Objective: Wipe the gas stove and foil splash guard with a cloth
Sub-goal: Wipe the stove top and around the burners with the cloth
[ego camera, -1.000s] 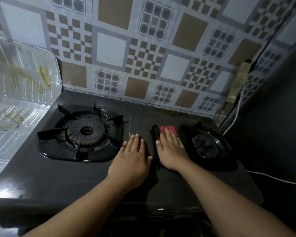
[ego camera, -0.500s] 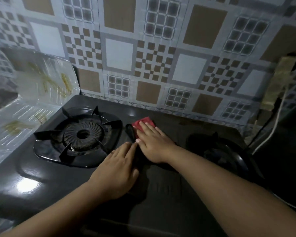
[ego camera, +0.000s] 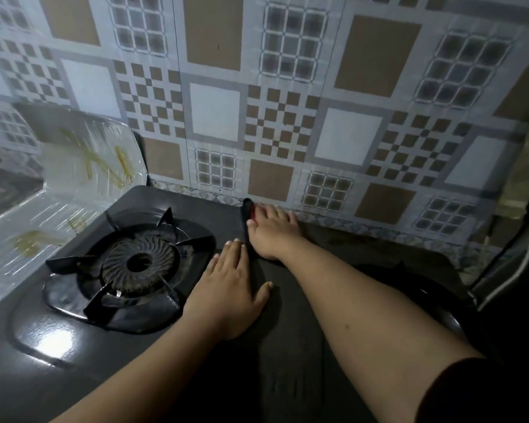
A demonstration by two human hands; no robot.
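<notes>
The black gas stove (ego camera: 74, 361) fills the lower view, its left burner (ego camera: 138, 264) under a black pan support. My right hand (ego camera: 272, 233) lies flat at the stove's back edge by the wall and presses a red and black cloth (ego camera: 247, 213), which shows only as a sliver past my fingers. Flat on the stove top between the burners rests my left hand (ego camera: 232, 288), fingers together, holding nothing. The foil splash guard (ego camera: 58, 190) stands at the left and carries yellow-brown grease streaks.
A patterned tile wall (ego camera: 287, 117) rises right behind the stove. The right burner (ego camera: 434, 300) is dark and partly hidden by my right forearm. Cables (ego camera: 526, 261) hang at the far right beside a taped strip on the wall.
My right hand has slid the cloth from the middle of the stove top back to its rear edge at the wall. The left hand has stayed flat on the stove.
</notes>
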